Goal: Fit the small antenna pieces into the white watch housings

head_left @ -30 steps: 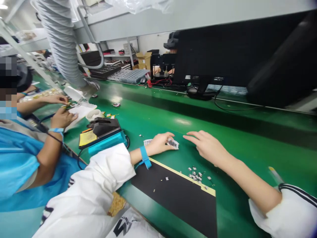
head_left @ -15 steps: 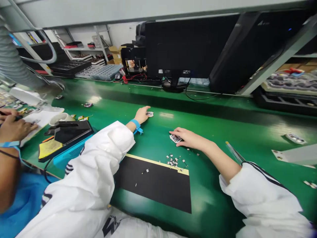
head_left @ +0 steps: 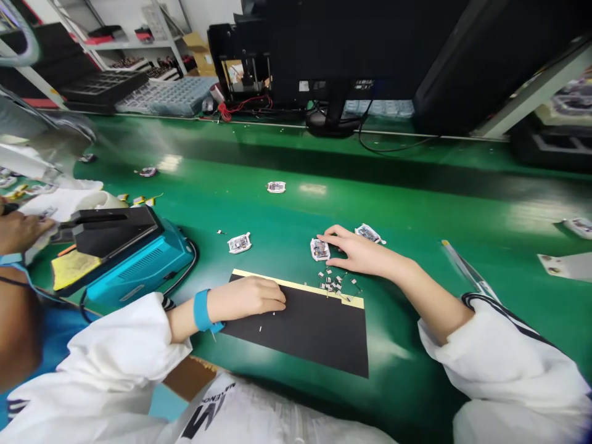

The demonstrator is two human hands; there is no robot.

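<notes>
My left hand (head_left: 252, 298) rests low over a black sheet (head_left: 319, 336) with a yellow strip along its far edge. Its fingers are curled together, and whatever they pinch is hidden beneath them. Thumb and fingers of my right hand (head_left: 358, 251) grip a small white-framed circuit board (head_left: 320, 249) at its right side, on the green bench. Another white-framed board (head_left: 369, 234) lies just behind that hand. Nearer to me, a cluster of small components with short leads (head_left: 332, 282) lies at the sheet's far edge.
More white-framed boards lie on the bench, one (head_left: 239, 243) left of centre, another (head_left: 276, 187) farther back. Tweezers (head_left: 467, 268) lie at right. A teal box-shaped device (head_left: 139, 265) stands at left, beside a co-worker's hand (head_left: 23, 231). A monitor (head_left: 361, 55) stands behind.
My left hand has left the far board on the bench and come back toward me onto the black sheet. My right hand stays at its board. The view has tilted downward.
</notes>
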